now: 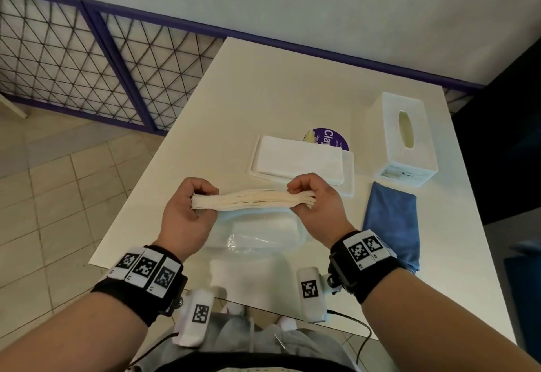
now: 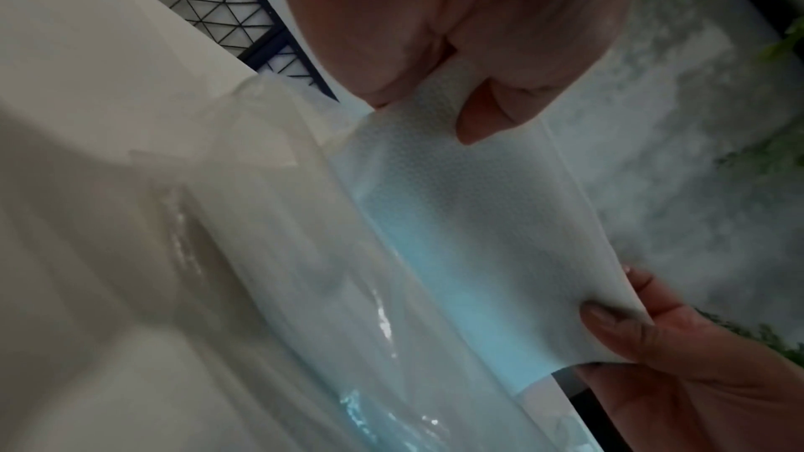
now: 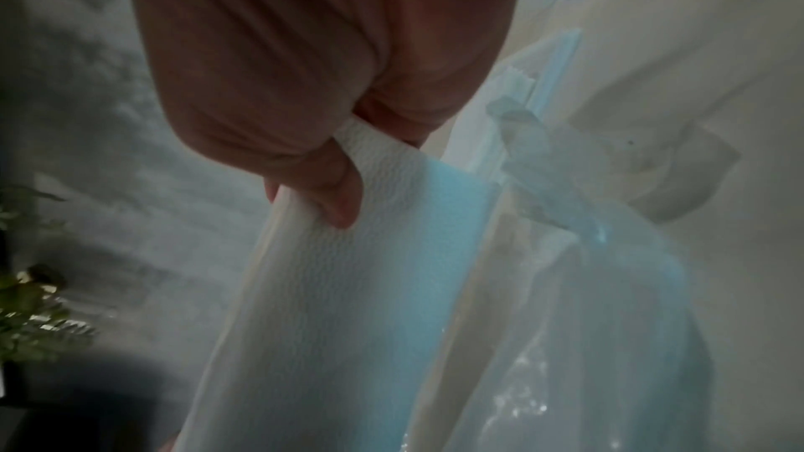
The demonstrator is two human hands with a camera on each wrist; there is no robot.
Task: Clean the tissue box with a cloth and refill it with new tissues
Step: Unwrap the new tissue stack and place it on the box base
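Note:
Both hands hold a stack of new white tissues [image 1: 253, 199] level above the table, one hand at each end. My left hand [image 1: 187, 210] grips the left end, my right hand [image 1: 316, 203] the right end. In the left wrist view the tissue stack [image 2: 457, 219] runs from my left fingers [image 2: 487, 112] down to the right hand's fingers [image 2: 618, 322]. In the right wrist view the right thumb [image 3: 335, 191] pinches the stack [image 3: 348, 287]. The white tissue box [image 1: 405, 140] stands at the back right, its slot up. A folded blue cloth [image 1: 392, 222] lies in front of it.
A clear plastic tissue wrapper [image 1: 263, 234] lies under the hands. Behind it a white tray-like base [image 1: 348, 178] carries a flat pile of tissues [image 1: 298, 159], next to a purple round sticker [image 1: 330, 139]. The white table [image 1: 263, 93] ends at left over tiled floor.

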